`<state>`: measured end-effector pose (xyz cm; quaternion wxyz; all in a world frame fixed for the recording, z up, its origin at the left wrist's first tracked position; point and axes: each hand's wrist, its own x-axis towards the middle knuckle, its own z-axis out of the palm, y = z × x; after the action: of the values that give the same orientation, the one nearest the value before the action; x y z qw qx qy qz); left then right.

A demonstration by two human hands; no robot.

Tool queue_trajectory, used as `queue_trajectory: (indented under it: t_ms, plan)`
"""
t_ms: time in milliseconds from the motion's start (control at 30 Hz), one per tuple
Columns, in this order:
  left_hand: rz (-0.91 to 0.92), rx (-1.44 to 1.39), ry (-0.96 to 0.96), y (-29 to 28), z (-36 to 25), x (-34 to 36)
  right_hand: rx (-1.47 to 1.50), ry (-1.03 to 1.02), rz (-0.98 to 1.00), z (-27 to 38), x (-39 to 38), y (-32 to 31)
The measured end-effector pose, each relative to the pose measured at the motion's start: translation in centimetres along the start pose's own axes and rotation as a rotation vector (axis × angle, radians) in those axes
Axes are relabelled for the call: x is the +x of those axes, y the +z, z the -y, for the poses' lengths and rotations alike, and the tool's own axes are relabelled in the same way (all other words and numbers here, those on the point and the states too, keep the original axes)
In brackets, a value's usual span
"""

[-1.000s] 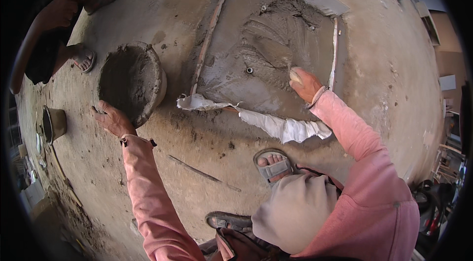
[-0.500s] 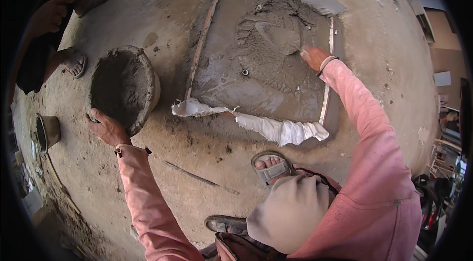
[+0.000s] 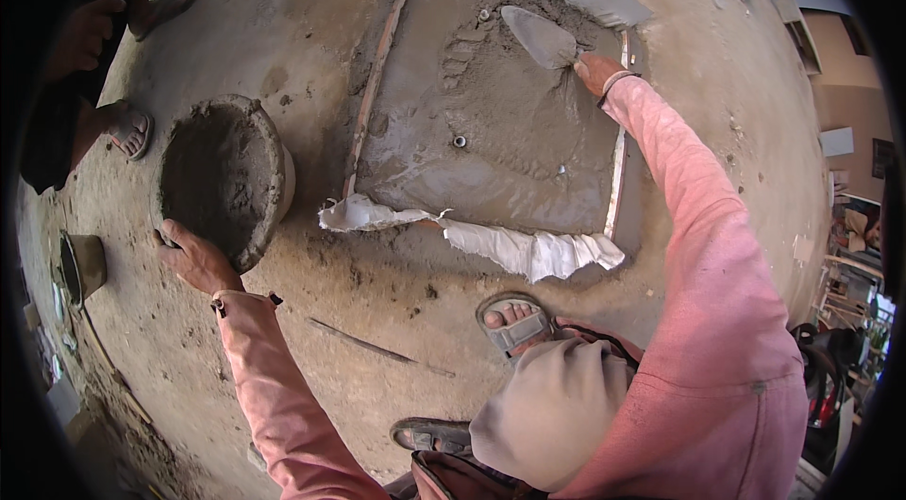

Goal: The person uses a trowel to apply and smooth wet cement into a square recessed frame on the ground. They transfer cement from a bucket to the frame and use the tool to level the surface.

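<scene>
My right hand (image 3: 596, 74) is closed round the handle of a pointed trowel (image 3: 540, 36), whose blade lies over wet grey mortar (image 3: 510, 113) near the far right of a rectangular frame. Wooden strips (image 3: 379, 75) edge that frame at the sides, with crumpled white sheeting (image 3: 528, 248) along its near edge. At the left, my left hand (image 3: 200, 257) grips the near rim of a mortar-crusted bucket (image 3: 281, 175), tilted with its mouth toward me. Grey mortar coats the inside of the bucket. My fingers partly hide behind the rim.
Another person's hand (image 3: 87, 33) and sandalled foot (image 3: 130, 130) show at the upper left. A smaller bucket (image 3: 83, 266) stands at the far left. A thin stick (image 3: 363, 341) lies on the floor before my feet. Small round fittings (image 3: 460, 141) poke out of the mortar.
The trowel has moved to the far side of the frame, and its blade now shows clear of the mortar. Mortar once heaped there is spread flatter. My left hand still holds the bucket.
</scene>
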<state>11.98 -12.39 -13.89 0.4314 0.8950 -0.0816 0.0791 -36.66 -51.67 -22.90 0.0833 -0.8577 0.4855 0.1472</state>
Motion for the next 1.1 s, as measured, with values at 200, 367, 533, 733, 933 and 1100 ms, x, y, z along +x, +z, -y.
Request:
queue_trajectory:
  t_ms: [200,367,533,733,933,1100]
  plan:
    - [-0.037,0.019,0.051,-0.9,1.5,1.0,0.935,0.472,0.298,6.6,-2.4,-1.6]
    - [-0.027,0.029,0.062,0.0,1.1,0.7,1.41,0.702,0.081,7.8,-3.6,0.5]
    - [0.006,0.026,-0.01,0.0,0.1,0.2,1.711,0.696,-0.044,7.8,1.8,-0.2]
    - [-0.035,0.029,0.069,-0.8,1.4,1.0,1.202,0.558,0.138,9.6,2.1,-2.9]
    - [0.026,-0.077,0.055,-0.1,1.3,0.6,0.293,0.246,0.112,-1.3,6.7,0.7]
    - [0.012,-0.018,0.029,-0.8,0.9,0.7,0.698,0.733,0.164,-0.2,3.0,1.1]
